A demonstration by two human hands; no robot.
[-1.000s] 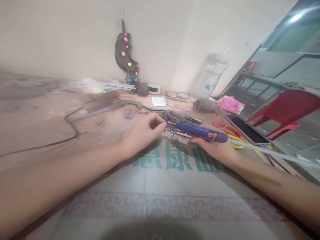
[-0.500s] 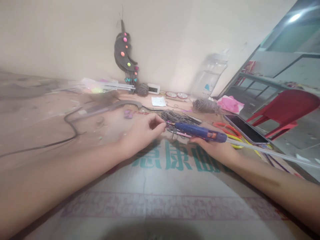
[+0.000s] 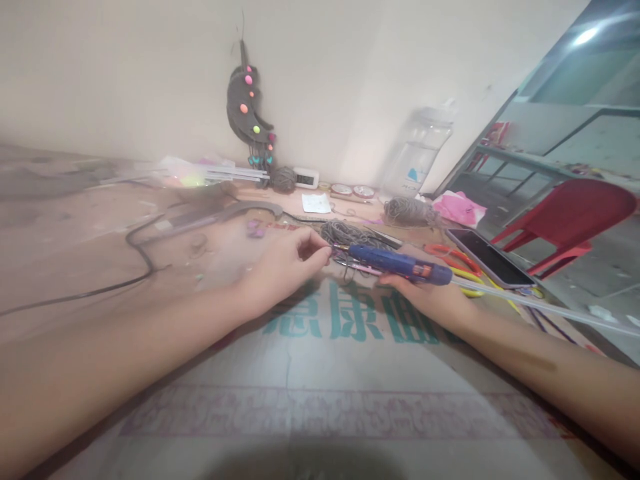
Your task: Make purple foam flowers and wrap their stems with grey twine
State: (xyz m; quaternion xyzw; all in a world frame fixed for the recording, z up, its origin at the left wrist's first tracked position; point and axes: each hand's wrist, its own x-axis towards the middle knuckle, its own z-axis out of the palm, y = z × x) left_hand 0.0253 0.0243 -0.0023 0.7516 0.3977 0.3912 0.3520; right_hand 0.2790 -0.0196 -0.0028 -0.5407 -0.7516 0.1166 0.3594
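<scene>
A blue hot glue gun (image 3: pixel 400 263) lies sideways in my right hand (image 3: pixel 425 291), its nozzle pointing left. From its back end a long clear glue stick (image 3: pixel 540 303) runs out to the right. The fingertips of my left hand (image 3: pixel 295 260) are pinched together right at the nozzle; whatever small piece they hold is too small to make out. Just behind the nozzle is a loose heap of grey yarn (image 3: pixel 350 233). Under the glue gun, a pair of scissors or similar metal tool (image 3: pixel 357 267) is partly covered.
Orange and yellow handled tools (image 3: pixel 455 257) and a phone (image 3: pixel 493 257) lie right of my right hand. Against the wall stand a water bottle (image 3: pixel 420 153), a small digital clock (image 3: pixel 306 178) and a moon-shaped hanging ornament (image 3: pixel 245 107). A black cable (image 3: pixel 145 257) crosses the left side.
Almost nothing differs. The whole view has shifted very slightly, while both hands and the glue gun keep the same pose.
</scene>
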